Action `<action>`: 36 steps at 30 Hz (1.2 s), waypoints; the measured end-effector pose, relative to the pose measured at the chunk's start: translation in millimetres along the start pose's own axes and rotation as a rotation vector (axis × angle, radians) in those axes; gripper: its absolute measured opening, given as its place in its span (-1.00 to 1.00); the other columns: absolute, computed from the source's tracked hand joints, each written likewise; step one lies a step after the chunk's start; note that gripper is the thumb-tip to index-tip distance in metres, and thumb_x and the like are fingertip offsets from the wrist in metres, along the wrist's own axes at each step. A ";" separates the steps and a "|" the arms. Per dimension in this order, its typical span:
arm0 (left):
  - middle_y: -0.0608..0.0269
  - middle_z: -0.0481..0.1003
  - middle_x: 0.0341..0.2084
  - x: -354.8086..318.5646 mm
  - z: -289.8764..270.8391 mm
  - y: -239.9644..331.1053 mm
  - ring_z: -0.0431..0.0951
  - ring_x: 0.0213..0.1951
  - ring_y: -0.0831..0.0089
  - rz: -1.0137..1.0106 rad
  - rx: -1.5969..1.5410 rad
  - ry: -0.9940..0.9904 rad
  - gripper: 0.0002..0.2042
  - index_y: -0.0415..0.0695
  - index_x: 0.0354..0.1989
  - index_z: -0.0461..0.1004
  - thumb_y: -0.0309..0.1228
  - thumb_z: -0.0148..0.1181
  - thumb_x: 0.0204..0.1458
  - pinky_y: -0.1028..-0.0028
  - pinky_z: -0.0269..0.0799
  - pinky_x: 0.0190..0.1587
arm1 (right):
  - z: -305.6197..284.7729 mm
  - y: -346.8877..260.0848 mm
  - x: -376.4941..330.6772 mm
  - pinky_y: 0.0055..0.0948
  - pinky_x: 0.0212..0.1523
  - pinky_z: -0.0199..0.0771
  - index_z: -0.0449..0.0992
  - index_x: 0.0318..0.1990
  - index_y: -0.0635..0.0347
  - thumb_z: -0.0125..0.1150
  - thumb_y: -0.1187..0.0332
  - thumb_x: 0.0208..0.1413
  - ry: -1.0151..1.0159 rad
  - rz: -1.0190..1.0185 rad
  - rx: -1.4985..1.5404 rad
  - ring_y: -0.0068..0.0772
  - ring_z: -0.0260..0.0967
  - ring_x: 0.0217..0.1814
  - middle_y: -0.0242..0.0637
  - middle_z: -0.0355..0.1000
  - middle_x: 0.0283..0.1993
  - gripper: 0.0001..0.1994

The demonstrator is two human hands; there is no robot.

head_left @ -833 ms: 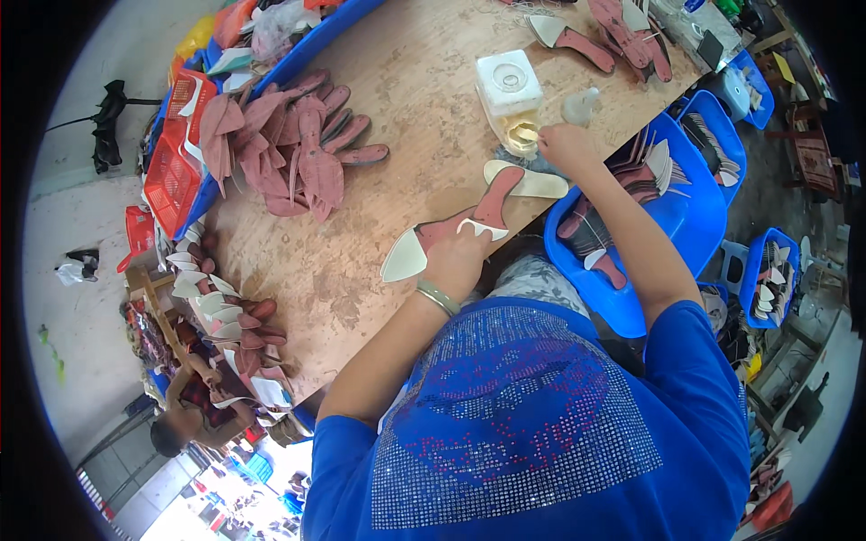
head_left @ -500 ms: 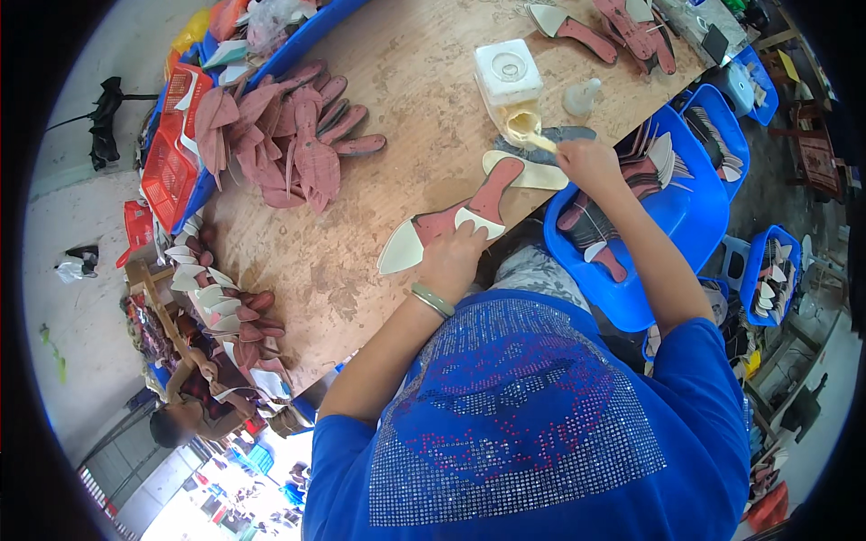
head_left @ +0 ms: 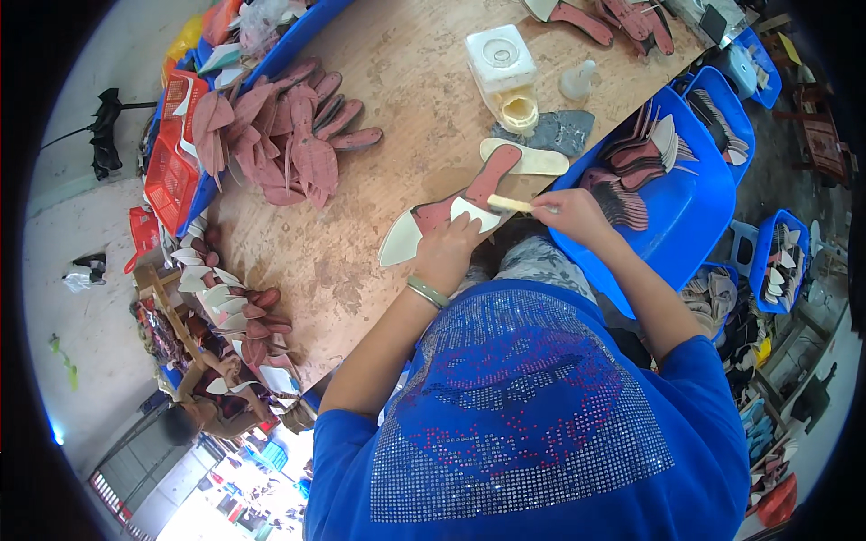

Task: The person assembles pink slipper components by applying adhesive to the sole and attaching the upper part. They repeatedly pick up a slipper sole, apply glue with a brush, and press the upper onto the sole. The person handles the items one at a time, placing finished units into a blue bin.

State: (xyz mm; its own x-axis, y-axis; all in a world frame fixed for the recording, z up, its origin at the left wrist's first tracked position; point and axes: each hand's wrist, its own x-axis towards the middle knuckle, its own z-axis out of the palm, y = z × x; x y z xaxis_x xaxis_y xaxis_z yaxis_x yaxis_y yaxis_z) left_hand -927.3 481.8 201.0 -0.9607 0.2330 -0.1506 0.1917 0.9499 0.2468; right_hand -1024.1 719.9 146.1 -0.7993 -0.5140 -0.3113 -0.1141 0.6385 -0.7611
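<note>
From afar I'm watching one pink insole [head_left: 438, 213] lying on the wooden table [head_left: 361, 185], its long axis slanting, pale toe pointing lower left; the left hand [head_left: 446, 252] is resting on it, though I can't tell whether it's gripping; one white container [head_left: 499, 56] is standing beyond; one cream brush [head_left: 511, 205] is pointing leftward at the insole, the right hand [head_left: 570, 216] pinching it

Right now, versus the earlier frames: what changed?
The right hand drew the pale stick-like tool out of the white container, toward the body; its tip is now at the white piece on the pink insole. Nothing let go. Left hand still on the work; container unmoved.
</note>
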 end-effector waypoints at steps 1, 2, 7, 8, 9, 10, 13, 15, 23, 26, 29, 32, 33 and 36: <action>0.23 0.55 -0.16 -0.1 0.3 0.0 0.57 -0.23 0.31 0.004 -0.005 0.011 -0.72 -0.05 -0.15 0.52 -0.50 0.06 -0.08 0.39 0.51 -0.25 | 1.5 -0.9 3.2 -0.34 -0.28 0.50 0.63 -0.24 0.14 0.26 0.21 -0.03 0.031 -0.032 -0.098 -0.21 0.53 -0.38 -0.09 0.55 -0.39 -0.75; 0.23 0.55 -0.16 0.4 0.1 0.7 0.58 -0.23 0.31 0.003 -0.005 0.007 -0.72 -0.05 -0.16 0.52 -0.50 0.06 -0.08 0.40 0.51 -0.25 | 3.2 -0.4 6.1 -0.28 -0.31 0.50 0.64 -0.26 0.09 0.23 0.19 -0.02 0.079 -0.050 -0.136 -0.16 0.51 -0.39 -0.10 0.53 -0.43 -0.76; 0.23 0.56 -0.18 0.0 0.9 -0.1 0.59 -0.25 0.31 0.003 -0.024 0.028 -0.73 -0.04 -0.17 0.52 -0.50 0.06 -0.08 0.41 0.51 -0.26 | -0.9 6.0 18.8 -0.14 -0.35 0.50 0.65 -0.31 0.00 0.14 0.14 -0.01 0.200 0.026 -0.217 -0.06 0.49 -0.42 -0.11 0.51 -0.49 -0.76; 0.23 0.56 -0.17 0.2 1.0 -0.2 0.59 -0.26 0.32 0.011 -0.017 0.033 -0.73 -0.04 -0.17 0.52 -0.49 0.07 -0.09 0.41 0.51 -0.26 | -3.3 11.2 21.8 -0.13 -0.34 0.50 0.65 -0.31 0.00 0.13 0.15 -0.01 0.201 0.057 -0.215 -0.05 0.49 -0.41 -0.11 0.51 -0.48 -0.76; 0.23 0.55 -0.17 0.2 1.0 -0.4 0.58 -0.26 0.32 0.019 -0.010 0.038 -0.73 -0.05 -0.17 0.52 -0.49 0.07 -0.09 0.41 0.51 -0.26 | -5.0 17.9 26.2 -0.13 -0.33 0.51 0.65 -0.31 0.01 0.13 0.16 -0.01 0.201 0.087 -0.214 -0.05 0.49 -0.40 -0.11 0.52 -0.47 -0.76; 0.24 0.55 -0.17 0.4 1.1 -0.5 0.58 -0.27 0.33 0.027 -0.003 0.044 -0.73 -0.05 -0.17 0.52 -0.49 0.07 -0.09 0.41 0.51 -0.27 | -6.4 23.3 31.6 -0.12 -0.32 0.51 0.65 -0.31 0.01 0.12 0.17 -0.01 0.202 0.118 -0.212 -0.04 0.50 -0.39 -0.11 0.52 -0.46 -0.76; 0.24 0.55 -0.16 1.3 1.3 -0.4 0.58 -0.30 0.35 0.047 0.046 0.021 -0.73 -0.05 -0.17 0.51 -0.48 0.08 -0.10 0.43 0.50 -0.28 | -9.1 35.3 53.6 -0.11 -0.28 0.52 0.65 -0.34 0.03 0.10 0.19 -0.01 0.233 0.073 -0.346 -0.03 0.50 -0.36 -0.10 0.53 -0.42 -0.77; 0.25 0.54 -0.15 1.1 2.1 -1.4 0.58 -0.32 0.37 0.062 0.058 0.026 -0.74 -0.05 -0.17 0.50 -0.48 0.08 -0.10 0.44 0.50 -0.31 | -13.0 34.1 68.8 -0.12 -0.27 0.52 0.64 -0.35 0.04 0.09 0.19 -0.01 0.195 0.092 -0.384 -0.03 0.51 -0.35 -0.09 0.53 -0.42 -0.76; 0.26 0.53 -0.15 2.3 2.1 0.3 0.56 -0.37 0.39 0.090 0.089 -0.004 -0.75 -0.07 -0.19 0.49 -0.47 0.09 -0.11 0.44 0.48 -0.38 | -5.3 14.3 100.9 -0.11 -0.26 0.52 0.64 -0.37 0.03 0.10 0.18 -0.02 0.127 -0.021 -0.423 -0.06 0.51 -0.34 -0.11 0.53 -0.43 -0.77; 0.27 0.53 -0.15 2.5 2.8 -1.3 0.55 -0.37 0.39 0.096 0.079 0.003 -0.75 -0.07 -0.19 0.49 -0.47 0.09 -0.11 0.44 0.48 -0.38 | -1.4 4.0 95.2 -0.12 -0.30 0.52 0.63 -0.38 0.03 0.11 0.16 -0.01 0.119 -0.079 -0.398 -0.06 0.51 -0.38 -0.11 0.52 -0.46 -0.77; 0.27 0.53 -0.15 2.5 2.5 -2.5 0.56 -0.36 0.39 0.102 0.070 0.006 -0.75 -0.08 -0.19 0.49 -0.46 0.09 -0.11 0.44 0.48 -0.38 | 5.0 -7.1 81.7 -0.13 -0.36 0.52 0.63 -0.40 0.04 0.12 0.13 0.00 0.083 -0.150 -0.381 -0.05 0.50 -0.43 -0.11 0.51 -0.50 -0.75; 0.26 0.53 -0.15 2.6 1.4 -1.5 0.56 -0.35 0.39 0.098 0.071 -0.001 -0.75 -0.08 -0.19 0.49 -0.47 0.08 -0.10 0.44 0.48 -0.38 | 21.3 -14.2 66.7 -0.14 -0.40 0.50 0.64 -0.43 0.03 0.14 0.08 -0.01 0.017 -0.272 -0.347 -0.06 0.49 -0.47 -0.10 0.51 -0.51 -0.73; 0.26 0.53 -0.15 2.9 1.5 -1.9 0.56 -0.34 0.39 0.095 0.059 -0.002 -0.75 -0.08 -0.18 0.49 -0.47 0.08 -0.10 0.44 0.48 -0.38 | 24.7 -22.5 61.1 -0.15 -0.40 0.50 0.64 -0.42 0.02 0.14 0.08 -0.01 -0.008 -0.238 -0.277 -0.06 0.49 -0.46 -0.11 0.51 -0.51 -0.73; 0.25 0.52 -0.15 1.0 4.9 -4.2 0.56 -0.33 0.38 0.100 0.054 0.000 -0.74 -0.09 -0.18 0.49 -0.47 0.07 -0.09 0.43 0.48 -0.37 | 28.0 -35.9 53.7 -0.19 -0.36 0.48 0.67 -0.38 -0.04 0.17 0.06 -0.03 -0.085 -0.179 0.044 -0.08 0.48 -0.44 -0.14 0.52 -0.49 -0.74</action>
State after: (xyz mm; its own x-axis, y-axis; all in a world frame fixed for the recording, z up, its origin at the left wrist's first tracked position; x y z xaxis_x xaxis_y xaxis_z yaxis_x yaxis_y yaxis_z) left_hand -928.0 479.1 195.1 -0.9365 0.3267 -0.1275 0.2967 0.9319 0.2086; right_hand -1046.4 653.4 140.8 -0.7154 -0.6650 -0.2143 -0.2223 0.5075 -0.8325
